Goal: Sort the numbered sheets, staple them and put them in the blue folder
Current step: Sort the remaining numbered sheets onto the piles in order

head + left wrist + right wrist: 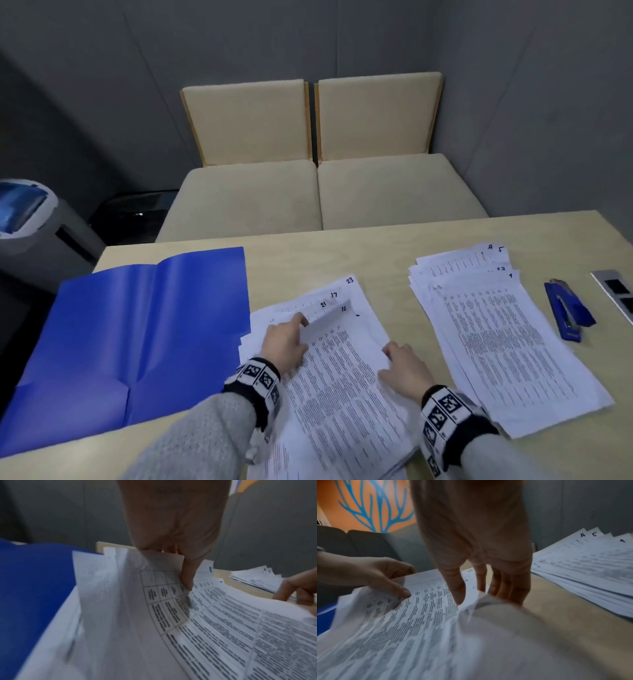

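An open blue folder (137, 335) lies flat on the left of the table. Beside it is a loose pile of printed sheets (342, 394) with corners marked 23, 17, 21 and 12. My left hand (301, 325) pinches the top sheet, numbered 12 (223, 615), near its far left corner and lifts that corner. The thumb (187, 577) presses on the print. My right hand (388, 356) grips the same sheet's right edge (471, 608), thumb on top, fingers under the curled edge. A second pile (507, 335), showing 4, 5, 22 and 1, lies to the right. A blue stapler (567, 313) lies beyond it.
A metal socket panel (616, 294) is set in the table at the far right. Two beige seats (318, 195) stand behind the table's far edge. A grey bin (30, 219) stands on the floor at the left. Bare tabletop (394, 274) separates the two piles.
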